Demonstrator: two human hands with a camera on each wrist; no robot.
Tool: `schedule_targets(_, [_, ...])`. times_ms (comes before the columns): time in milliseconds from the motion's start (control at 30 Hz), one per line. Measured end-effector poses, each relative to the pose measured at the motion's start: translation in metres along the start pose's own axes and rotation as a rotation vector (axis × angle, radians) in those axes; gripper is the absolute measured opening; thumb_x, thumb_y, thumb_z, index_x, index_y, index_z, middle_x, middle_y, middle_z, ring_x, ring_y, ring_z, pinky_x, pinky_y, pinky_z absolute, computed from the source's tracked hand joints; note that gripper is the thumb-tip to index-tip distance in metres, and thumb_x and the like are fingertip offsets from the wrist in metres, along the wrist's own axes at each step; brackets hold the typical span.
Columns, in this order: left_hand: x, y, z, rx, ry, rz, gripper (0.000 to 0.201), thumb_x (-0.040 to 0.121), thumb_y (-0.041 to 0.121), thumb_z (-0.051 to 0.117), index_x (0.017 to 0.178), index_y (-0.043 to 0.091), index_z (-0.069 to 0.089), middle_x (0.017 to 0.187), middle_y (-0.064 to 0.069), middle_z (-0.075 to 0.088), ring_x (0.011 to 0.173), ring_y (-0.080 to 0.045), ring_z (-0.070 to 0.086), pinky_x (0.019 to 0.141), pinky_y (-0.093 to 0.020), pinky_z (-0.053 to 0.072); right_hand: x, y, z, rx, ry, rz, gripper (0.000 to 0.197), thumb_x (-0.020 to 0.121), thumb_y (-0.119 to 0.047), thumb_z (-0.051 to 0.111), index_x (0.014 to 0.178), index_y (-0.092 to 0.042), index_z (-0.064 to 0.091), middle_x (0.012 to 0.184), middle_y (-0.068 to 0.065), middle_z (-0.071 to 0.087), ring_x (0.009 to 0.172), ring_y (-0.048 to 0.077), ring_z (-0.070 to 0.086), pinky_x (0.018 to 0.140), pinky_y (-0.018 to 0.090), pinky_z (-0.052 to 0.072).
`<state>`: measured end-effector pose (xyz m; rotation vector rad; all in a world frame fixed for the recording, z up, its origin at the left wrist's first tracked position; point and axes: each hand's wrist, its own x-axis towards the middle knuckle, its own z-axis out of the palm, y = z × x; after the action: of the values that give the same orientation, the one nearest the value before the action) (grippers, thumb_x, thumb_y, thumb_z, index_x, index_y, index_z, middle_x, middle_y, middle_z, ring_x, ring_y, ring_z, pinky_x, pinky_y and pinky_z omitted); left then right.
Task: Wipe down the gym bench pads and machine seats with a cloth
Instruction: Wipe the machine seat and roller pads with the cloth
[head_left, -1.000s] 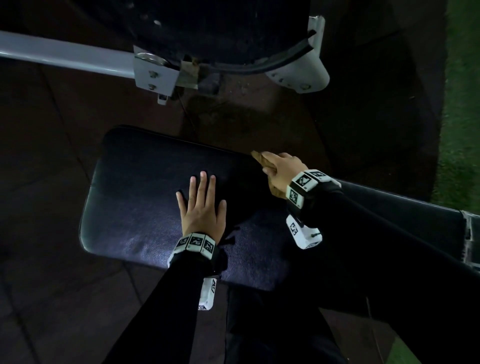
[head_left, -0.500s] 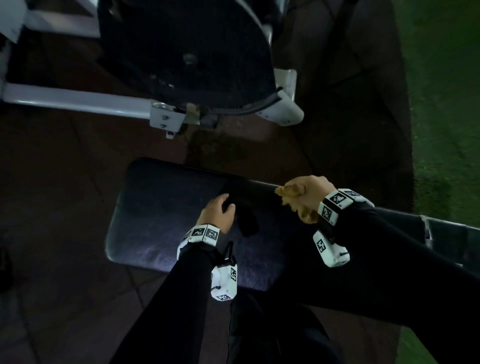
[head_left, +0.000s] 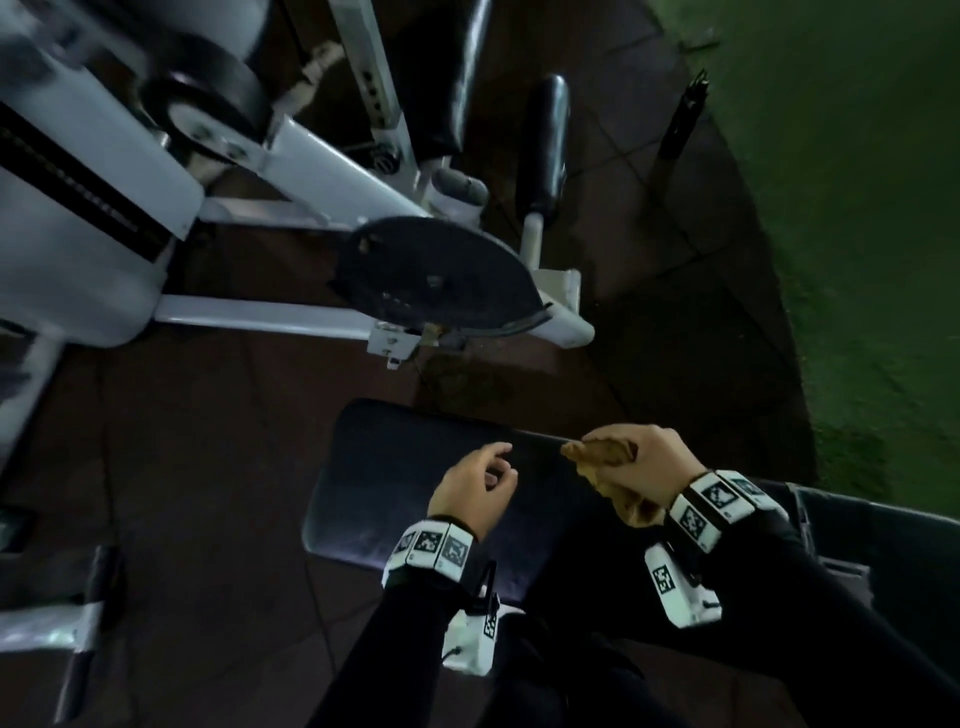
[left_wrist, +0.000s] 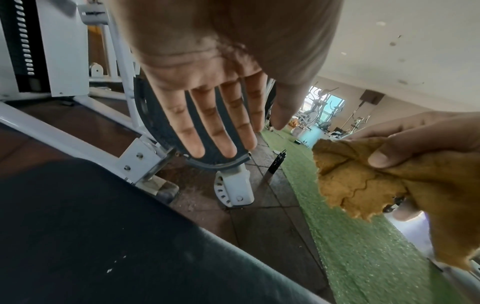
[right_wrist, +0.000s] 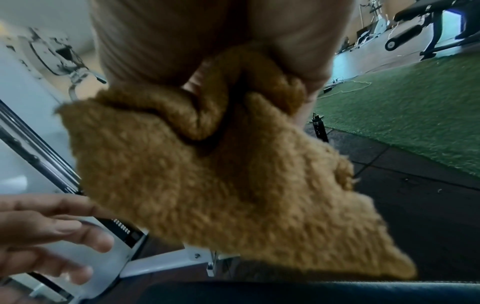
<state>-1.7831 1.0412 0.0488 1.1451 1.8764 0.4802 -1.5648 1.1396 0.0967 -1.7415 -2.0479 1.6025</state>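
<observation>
Down at the near edge, black sleeves and tagged wristbands, both hands up over the black bench pad (head_left: 395, 483). The pad lies flat, its vinyl faintly shiny, a few pale specks on it in the left wrist view. The left hand (head_left: 475, 486) hovers over the pad's middle, empty, fingers (left_wrist: 207, 125) loosely spread and nearly straight, clear of the surface. Just beside it the right hand (head_left: 641, 460) grips the cloth (head_left: 605, 460), a fuzzy mustard-brown rag bunched between thumb and curled fingers, held above the pad's far right edge. From the head view only a crumpled tip shows; the right wrist view gives the full picture, the cloth (right_wrist: 223, 176) hanging down in a broad triangle with its lowest corner close over the pad edge. Whether it touches, I cannot tell.

Beyond the pad, dark floor tiles (head_left: 649, 291), scuffed and dusty near the machine foot. Then the white machine frame (head_left: 270, 314) with a dark oval footplate (head_left: 431, 280) bolted on, and black roller pads (head_left: 545, 140) behind. A short dark post (head_left: 680, 119) stands at the seam where green turf (head_left: 857, 208) begins. The wrist views alone reveal the bright far room: more machines, a window, pale ceiling.
</observation>
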Motion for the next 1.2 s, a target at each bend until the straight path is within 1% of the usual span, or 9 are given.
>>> schedule_targets(167, [-0.036, 0.030, -0.016, -0.024, 0.038, 0.051, 0.034, 0.088, 0.033, 0.059, 0.122, 0.034, 0.057, 0.096, 0.020, 0.061, 0.087, 0.001, 0.060, 0.083, -0.027, 0.053, -0.036, -0.013, -0.009, 0.057, 0.021, -0.073, 0.034, 0.072, -0.010, 0.075, 0.099, -0.030, 0.070, 0.079, -0.008, 0.073, 0.072, 0.004, 0.069, 0.077, 0.030, 0.057])
schedule_targets(267, [-0.052, 0.043, -0.021, -0.018, 0.048, 0.080, 0.034, 0.088, 0.033, 0.061, 0.121, 0.034, 0.058, 0.096, 0.020, 0.060, 0.088, 0.002, 0.059, 0.083, -0.025, 0.052, -0.053, -0.018, -0.012, 0.032, 0.061, -0.116, 0.037, 0.069, -0.013, 0.077, 0.100, -0.031, 0.070, 0.080, -0.014, 0.071, 0.075, -0.009, 0.064, 0.072, 0.007, 0.048])
schedule_targets(300, [-0.057, 0.047, -0.023, -0.014, 0.050, 0.083, 0.033, 0.088, 0.034, 0.061, 0.120, 0.035, 0.058, 0.096, 0.021, 0.060, 0.088, 0.003, 0.059, 0.083, -0.026, 0.052, -0.059, -0.020, -0.014, 0.023, 0.075, -0.127, 0.038, 0.068, -0.014, 0.078, 0.101, -0.031, 0.070, 0.081, -0.016, 0.070, 0.076, -0.012, 0.063, 0.070, 0.003, 0.045])
schedule_targets(400, [-0.071, 0.057, -0.026, 0.005, 0.059, 0.093, 0.030, 0.086, 0.034, 0.062, 0.116, 0.036, 0.060, 0.095, 0.022, 0.059, 0.088, 0.004, 0.058, 0.083, -0.027, 0.052, -0.074, -0.025, -0.019, 0.036, 0.086, -0.161, 0.038, 0.067, -0.011, 0.078, 0.102, -0.026, 0.071, 0.086, -0.014, 0.071, 0.079, -0.010, 0.064, 0.075, 0.008, 0.048])
schedule_targets(500, [-0.083, 0.066, -0.030, 0.023, 0.074, 0.114, 0.028, 0.084, 0.034, 0.064, 0.112, 0.037, 0.060, 0.095, 0.023, 0.058, 0.087, 0.006, 0.057, 0.083, -0.027, 0.052, -0.086, -0.028, -0.024, 0.033, 0.083, -0.217, 0.040, 0.067, -0.008, 0.079, 0.102, -0.023, 0.071, 0.091, -0.014, 0.071, 0.083, -0.011, 0.062, 0.074, 0.003, 0.044])
schedule_targets(667, [-0.102, 0.078, -0.034, 0.018, 0.106, 0.137, 0.025, 0.084, 0.035, 0.066, 0.108, 0.038, 0.061, 0.097, 0.021, 0.060, 0.088, 0.007, 0.058, 0.082, -0.028, 0.052, -0.098, -0.034, -0.033, 0.041, 0.065, -0.309, 0.041, 0.066, -0.006, 0.079, 0.100, -0.027, 0.071, 0.096, -0.012, 0.070, 0.090, -0.006, 0.062, 0.081, 0.007, 0.044])
schedule_targets(933, [-0.136, 0.067, -0.034, -0.010, 0.242, 0.075, 0.024, 0.083, 0.034, 0.066, 0.106, 0.040, 0.060, 0.095, 0.022, 0.059, 0.087, 0.005, 0.059, 0.081, -0.027, 0.052, -0.100, -0.057, -0.027, 0.007, -0.084, -0.402, 0.037, 0.067, -0.021, 0.082, 0.100, -0.033, 0.070, 0.092, -0.014, 0.071, 0.088, -0.004, 0.063, 0.081, 0.012, 0.048])
schedule_targets(1067, [-0.161, 0.049, -0.042, -0.044, 0.318, 0.001, 0.025, 0.082, 0.034, 0.067, 0.097, 0.050, 0.054, 0.095, 0.024, 0.059, 0.086, 0.009, 0.057, 0.078, -0.020, 0.051, -0.097, -0.079, -0.010, -0.027, -0.152, -0.450, 0.035, 0.068, -0.024, 0.082, 0.098, -0.036, 0.070, 0.089, -0.016, 0.071, 0.087, -0.006, 0.063, 0.080, 0.011, 0.048])
schedule_targets(1200, [-0.189, 0.022, -0.059, -0.120, 0.427, -0.078, 0.027, 0.081, 0.030, 0.069, 0.100, 0.047, 0.058, 0.097, 0.020, 0.062, 0.085, 0.011, 0.057, 0.075, -0.012, 0.049, -0.092, -0.109, 0.020, -0.085, -0.235, -0.517, 0.033, 0.067, -0.025, 0.082, 0.094, -0.040, 0.070, 0.088, -0.019, 0.070, 0.087, -0.007, 0.063, 0.080, 0.010, 0.048])
